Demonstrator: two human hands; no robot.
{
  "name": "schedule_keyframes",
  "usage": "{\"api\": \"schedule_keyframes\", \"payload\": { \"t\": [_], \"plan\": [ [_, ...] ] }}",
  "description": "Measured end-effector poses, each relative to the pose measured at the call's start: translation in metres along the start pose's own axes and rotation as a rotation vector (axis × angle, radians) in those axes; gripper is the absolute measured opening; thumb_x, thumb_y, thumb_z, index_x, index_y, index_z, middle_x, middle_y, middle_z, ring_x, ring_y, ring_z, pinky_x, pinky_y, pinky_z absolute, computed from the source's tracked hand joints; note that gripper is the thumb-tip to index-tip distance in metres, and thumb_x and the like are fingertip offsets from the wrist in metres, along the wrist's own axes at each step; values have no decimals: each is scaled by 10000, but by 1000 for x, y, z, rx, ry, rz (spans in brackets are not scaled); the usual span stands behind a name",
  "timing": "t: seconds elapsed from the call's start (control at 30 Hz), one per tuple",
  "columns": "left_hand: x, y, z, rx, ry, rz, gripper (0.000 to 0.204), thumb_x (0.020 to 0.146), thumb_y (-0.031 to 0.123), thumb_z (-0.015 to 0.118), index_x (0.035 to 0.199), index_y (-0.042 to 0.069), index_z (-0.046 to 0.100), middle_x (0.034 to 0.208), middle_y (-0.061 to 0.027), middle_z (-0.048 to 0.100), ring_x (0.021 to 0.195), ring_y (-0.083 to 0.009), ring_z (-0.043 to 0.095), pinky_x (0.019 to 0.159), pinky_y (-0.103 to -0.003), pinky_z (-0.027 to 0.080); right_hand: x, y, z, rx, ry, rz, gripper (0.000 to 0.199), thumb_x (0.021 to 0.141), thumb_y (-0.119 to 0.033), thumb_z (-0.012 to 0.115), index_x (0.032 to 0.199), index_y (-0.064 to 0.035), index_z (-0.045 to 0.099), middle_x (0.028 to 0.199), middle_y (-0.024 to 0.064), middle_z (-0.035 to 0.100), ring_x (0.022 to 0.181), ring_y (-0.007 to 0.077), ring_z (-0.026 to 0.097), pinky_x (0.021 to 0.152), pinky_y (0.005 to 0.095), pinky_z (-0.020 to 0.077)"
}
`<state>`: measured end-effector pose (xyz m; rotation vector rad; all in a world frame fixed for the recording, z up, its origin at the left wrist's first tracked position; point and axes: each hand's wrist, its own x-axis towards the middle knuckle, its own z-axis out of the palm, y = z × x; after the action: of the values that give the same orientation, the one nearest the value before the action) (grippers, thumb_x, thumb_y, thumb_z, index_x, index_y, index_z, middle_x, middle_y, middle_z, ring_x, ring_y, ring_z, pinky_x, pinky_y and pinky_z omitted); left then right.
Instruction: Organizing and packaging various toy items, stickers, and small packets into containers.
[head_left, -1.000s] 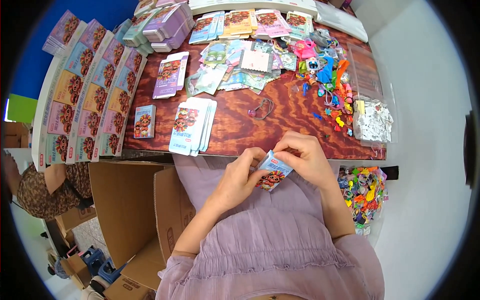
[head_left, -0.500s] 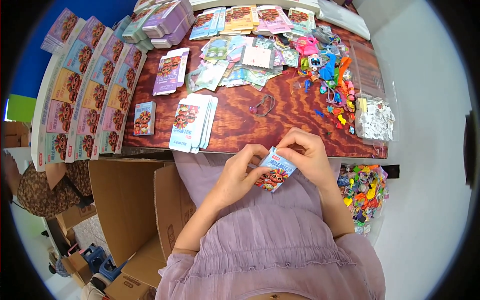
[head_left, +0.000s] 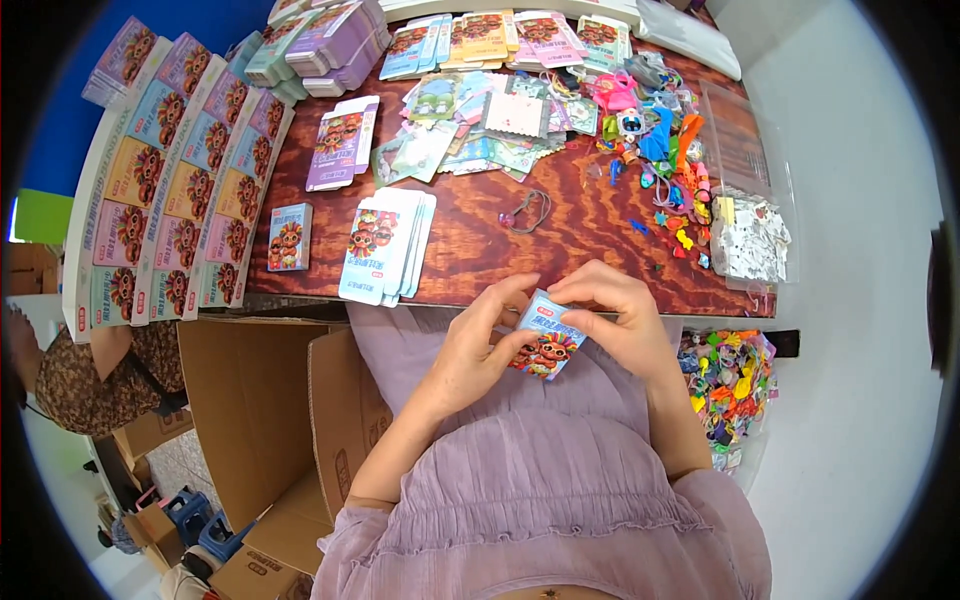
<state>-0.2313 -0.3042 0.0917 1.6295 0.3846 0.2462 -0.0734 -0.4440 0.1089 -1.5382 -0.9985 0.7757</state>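
A small light-blue packet (head_left: 547, 343) with a cartoon picture is held over my lap, just below the table's near edge. My left hand (head_left: 478, 352) grips its left side with thumb and fingers. My right hand (head_left: 610, 322) pinches its top right corner. On the reddish wooden table (head_left: 480, 255) just beyond my hands lies a fanned stack of flat white-and-blue packets (head_left: 385, 247). A single blue packet (head_left: 290, 236) lies further left.
Rows of coloured display boxes (head_left: 175, 190) line the table's left side. Loose cards (head_left: 470, 130), small colourful toys (head_left: 665, 160) and a clear bag of white pieces (head_left: 750, 235) fill the far and right parts. An open cardboard box (head_left: 270, 420) stands lower left, a bag of toys (head_left: 730, 385) at right.
The packet in my hands has tilted and shifted slightly down and right; my fingers have changed their hold on its edges. The table's contents have not moved.
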Motion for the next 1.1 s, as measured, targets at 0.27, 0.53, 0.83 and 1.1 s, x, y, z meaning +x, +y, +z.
{"api": "schedule_keyframes", "payload": {
  "t": [0.27,0.53,0.83,1.1],
  "plan": [
    [3,4,-3,-38,32,-55,500,872,-67,594,1358,14,509,1176,-127,548,1147,-216,581,840,-311,515,-16,5,34,36,289,-40,329,857,3,644,1186,8,667,1193,155,660,1139,266,620,990,343,466],
    [-4,15,-3,518,143,137,959,780,146,763,1524,-6,177,1549,-273,214,1394,-459,319,1066,-431,405,24,15,58,72,248,44,314,898,38,585,1209,48,631,1172,122,663,1079,179,632,915,293,502],
    [-4,19,-152,741,599,-30,958,706,10,658,1517,-40,152,1541,-304,233,1462,-420,207,1172,-420,258,125,14,122,-362,-43,-172,507,844,-147,719,1286,24,541,1136,168,647,1003,288,633,869,402,496],
    [8,-34,-244,917,499,-269,979,737,133,720,1516,-56,159,1561,-327,167,1460,-461,160,1190,-444,203,147,14,174,-1059,-134,-257,715,649,-273,856,1220,6,528,1068,159,582,1049,303,532,855,428,421]
  ]
}}
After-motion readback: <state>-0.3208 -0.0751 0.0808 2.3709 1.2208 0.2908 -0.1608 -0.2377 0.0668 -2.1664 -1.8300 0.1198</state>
